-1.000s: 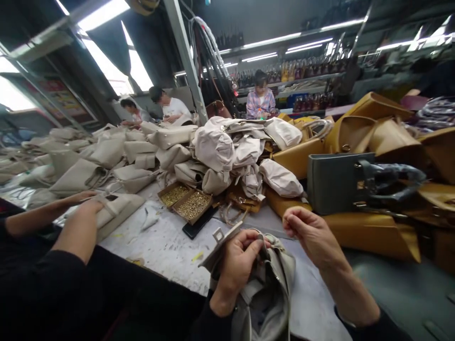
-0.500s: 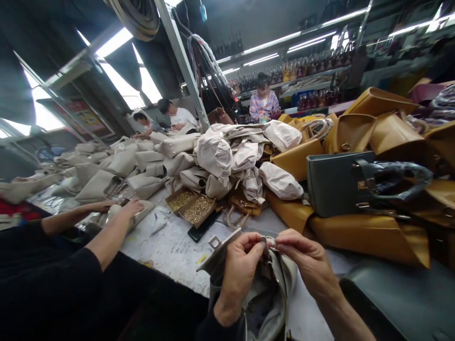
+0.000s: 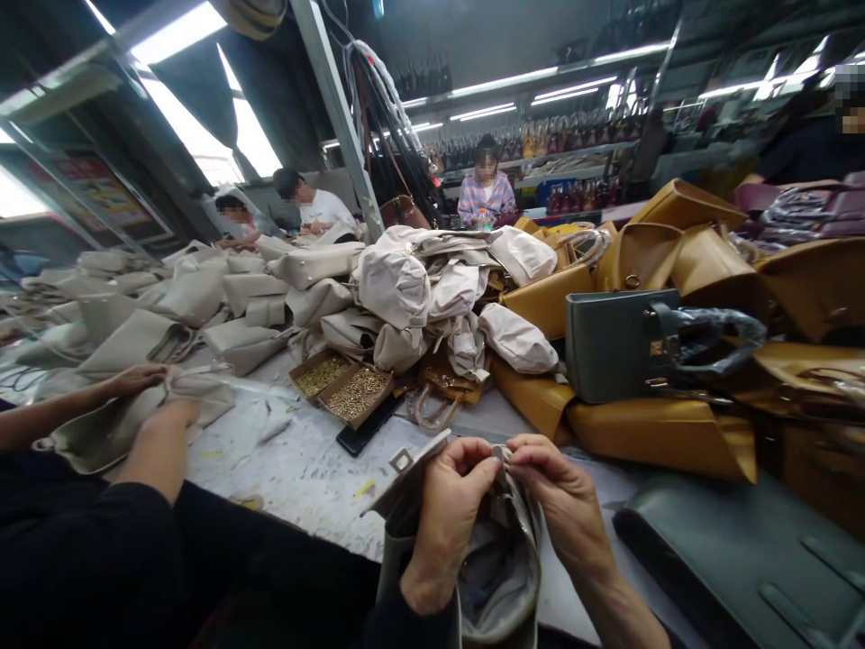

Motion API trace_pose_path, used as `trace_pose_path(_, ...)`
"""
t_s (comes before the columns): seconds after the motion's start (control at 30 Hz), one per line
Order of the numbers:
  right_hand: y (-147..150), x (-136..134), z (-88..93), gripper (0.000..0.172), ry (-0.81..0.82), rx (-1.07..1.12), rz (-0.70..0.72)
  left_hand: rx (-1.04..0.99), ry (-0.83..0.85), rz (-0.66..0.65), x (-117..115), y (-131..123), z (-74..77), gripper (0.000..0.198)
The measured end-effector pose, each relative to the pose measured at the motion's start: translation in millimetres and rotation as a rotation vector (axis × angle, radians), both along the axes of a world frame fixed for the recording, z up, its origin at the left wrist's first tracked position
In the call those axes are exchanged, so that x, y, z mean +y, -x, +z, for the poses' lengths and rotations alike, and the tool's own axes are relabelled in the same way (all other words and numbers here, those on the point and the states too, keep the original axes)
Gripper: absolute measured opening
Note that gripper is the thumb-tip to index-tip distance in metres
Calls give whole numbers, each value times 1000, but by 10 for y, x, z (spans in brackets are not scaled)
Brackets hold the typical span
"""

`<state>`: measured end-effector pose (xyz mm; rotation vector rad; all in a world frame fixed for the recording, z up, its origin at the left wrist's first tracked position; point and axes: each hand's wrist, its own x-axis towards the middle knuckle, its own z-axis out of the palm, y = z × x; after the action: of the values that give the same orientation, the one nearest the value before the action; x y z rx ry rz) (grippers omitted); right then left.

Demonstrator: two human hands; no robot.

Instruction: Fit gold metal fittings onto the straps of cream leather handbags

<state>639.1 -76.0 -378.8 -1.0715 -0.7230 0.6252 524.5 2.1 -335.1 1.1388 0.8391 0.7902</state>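
The beige bag [image 3: 496, 577] sits at six o'clock at the table's near edge, its mouth open. My left hand [image 3: 450, 514] stays pinched on its top rim. My right hand [image 3: 564, 500], held apart a second ago, now pinches the same rim just beside it. The rivet boxes [image 3: 341, 389] lie at eleven o'clock.

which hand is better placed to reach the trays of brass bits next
Probably the left hand: the trays of brass bits lie to its front left, nearer it. The right hand would have to cross over the beige bag both hands hold.
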Motion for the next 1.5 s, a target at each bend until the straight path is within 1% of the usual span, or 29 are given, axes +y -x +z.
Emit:
trace_pose_path(0.1, 4, 2, -17, 7, 36, 59, 9, 11, -30, -10, 7, -7, -19, 15)
trace_pose_path(0.27, 35, 23, 38, 14, 62, 76, 18, 24, -77, 1, 7, -23, -57, 14)
trace_pose_path(0.4, 63, 37, 34, 15, 68, 87, 5, 16, -92, 22, 2, -32, -77, 12)
trace_pose_path(0.57, 69, 40, 3, 16, 79, 115, 4, 14, -97, 30, -4, -37, -71, 11)
trace_pose_path(0.77, 69, 37, 42, 20, 96, 88, -19, 20, -131, 37, -4, -41, -75, 9)
trace_pose_path(0.93, 64, 36, 49, 21, 96, 75, -41, 78, -212, 50, -17, -36, -42, 4)
trace_pose_path(1.0, 56, 36, 45, 21, 90, 76, -42, 121, -277, 64, -33, -28, -13, 3)
trace_pose_path(1.07, 48, 34, 43, 19, 86, 77, -30, 161, -392, 101, -55, -17, 5, 6)
trace_pose_path(1.17, 50, 31, 44, 18, 79, 71, -25, 184, -649, 164, -92, -3, -18, 13)
trace_pose_path(1.27, 77, 25, 35, 15, 55, 45, -50, 150, -929, 218, -128, -4, -81, 17)
trace_pose_path(1.33, 97, 22, 19, 13, 27, 36, -69, 117, -1051, 242, -145, -10, -113, 20)
trace_pose_path(1.4, 106, 19, 4, 13, 5, 59, -67, 98, -1081, 231, -151, -13, -121, 22)
trace_pose_path(1.5, 88, 8, 19, 15, 16, 111, -33, 72, -1009, 152, -129, 3, -100, 25)
